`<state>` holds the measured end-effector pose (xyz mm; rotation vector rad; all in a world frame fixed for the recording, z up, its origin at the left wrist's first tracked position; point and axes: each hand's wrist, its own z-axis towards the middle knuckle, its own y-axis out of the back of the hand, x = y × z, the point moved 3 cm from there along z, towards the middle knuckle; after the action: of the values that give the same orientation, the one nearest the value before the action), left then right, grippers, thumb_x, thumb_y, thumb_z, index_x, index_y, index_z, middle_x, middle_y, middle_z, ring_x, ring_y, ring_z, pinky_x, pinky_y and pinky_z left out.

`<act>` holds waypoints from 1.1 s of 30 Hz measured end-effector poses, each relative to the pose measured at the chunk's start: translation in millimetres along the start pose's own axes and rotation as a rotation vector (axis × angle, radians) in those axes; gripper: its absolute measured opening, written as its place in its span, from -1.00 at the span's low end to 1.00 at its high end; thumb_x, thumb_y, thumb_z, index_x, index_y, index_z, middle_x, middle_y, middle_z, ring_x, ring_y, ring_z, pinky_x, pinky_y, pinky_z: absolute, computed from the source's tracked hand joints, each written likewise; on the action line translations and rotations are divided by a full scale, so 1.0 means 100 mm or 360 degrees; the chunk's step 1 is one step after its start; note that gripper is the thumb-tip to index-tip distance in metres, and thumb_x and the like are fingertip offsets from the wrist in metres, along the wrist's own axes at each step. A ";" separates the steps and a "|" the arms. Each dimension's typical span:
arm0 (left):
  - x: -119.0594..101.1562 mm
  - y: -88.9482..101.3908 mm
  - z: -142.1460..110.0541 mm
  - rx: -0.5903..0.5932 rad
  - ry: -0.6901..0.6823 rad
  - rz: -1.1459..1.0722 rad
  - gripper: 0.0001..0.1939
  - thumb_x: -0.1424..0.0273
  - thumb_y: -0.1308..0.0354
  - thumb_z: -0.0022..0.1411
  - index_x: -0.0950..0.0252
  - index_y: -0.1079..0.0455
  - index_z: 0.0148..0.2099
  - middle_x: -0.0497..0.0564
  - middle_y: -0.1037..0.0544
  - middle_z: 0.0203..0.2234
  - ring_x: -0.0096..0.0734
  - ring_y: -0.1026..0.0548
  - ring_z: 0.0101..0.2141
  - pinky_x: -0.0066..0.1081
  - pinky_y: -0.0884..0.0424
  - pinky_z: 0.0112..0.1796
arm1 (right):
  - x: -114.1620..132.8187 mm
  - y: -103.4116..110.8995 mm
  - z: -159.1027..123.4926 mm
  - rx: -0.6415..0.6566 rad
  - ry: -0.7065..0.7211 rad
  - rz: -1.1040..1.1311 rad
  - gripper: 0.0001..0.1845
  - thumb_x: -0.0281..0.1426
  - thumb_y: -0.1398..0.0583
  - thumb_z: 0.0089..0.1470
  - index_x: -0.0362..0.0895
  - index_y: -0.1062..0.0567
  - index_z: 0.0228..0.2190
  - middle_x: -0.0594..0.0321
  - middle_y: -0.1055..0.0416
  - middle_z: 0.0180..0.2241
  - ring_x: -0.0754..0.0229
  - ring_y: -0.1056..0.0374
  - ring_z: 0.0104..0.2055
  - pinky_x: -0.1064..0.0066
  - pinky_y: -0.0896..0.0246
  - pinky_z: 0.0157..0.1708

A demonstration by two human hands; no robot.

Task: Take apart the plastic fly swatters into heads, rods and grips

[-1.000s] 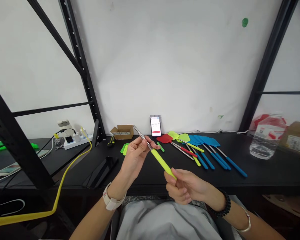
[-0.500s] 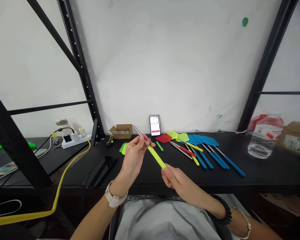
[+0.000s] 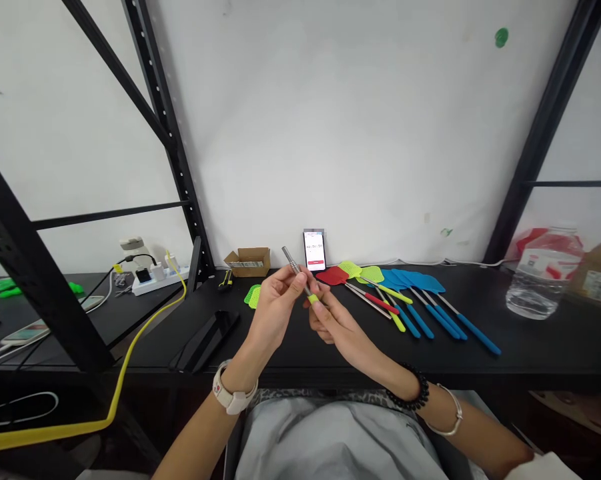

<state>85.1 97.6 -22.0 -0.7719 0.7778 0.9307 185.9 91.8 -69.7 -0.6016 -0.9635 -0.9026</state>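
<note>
My left hand is closed on the silver metal rod of a fly swatter handle, which slants up and to the left and shows no swatter head. Fingers of my right hand wrap the yellow-green grip at its lower end, covering most of it. Both hands are close together above the black desk. Beyond them to the right lie several fly swatters: a red one, yellow-green ones and blue ones. Loose green and yellow swatter heads lie to the left.
A phone with a timer leans against the wall. On the left are a small cardboard box, a yellow-black cutter, a dark flat device, a power strip and a yellow cable. A water bottle stands right.
My right hand has slid up the grip toward my left hand, so less of the yellow-green grip shows. The small green stick on the desk is now hidden behind my hands.
</note>
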 end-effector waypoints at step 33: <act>-0.45 -0.13 -0.42 -0.0240 0.0213 -0.0685 -0.44 0.21 0.11 0.14 0.24 0.33 -0.73 -0.22 0.35 -0.84 -0.69 0.30 -0.79 -0.50 0.23 -0.74 | 0.27 -0.40 -0.34 0.0100 0.0056 -0.1067 -0.66 -0.23 0.01 0.19 -0.13 -0.08 -0.54 0.42 0.02 -0.66 0.38 0.14 -0.64 0.51 0.26 -0.62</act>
<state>69.7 39.3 -2.0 -1.0925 0.6261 0.5574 173.8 34.9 -60.1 -0.1970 -1.1800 -1.4613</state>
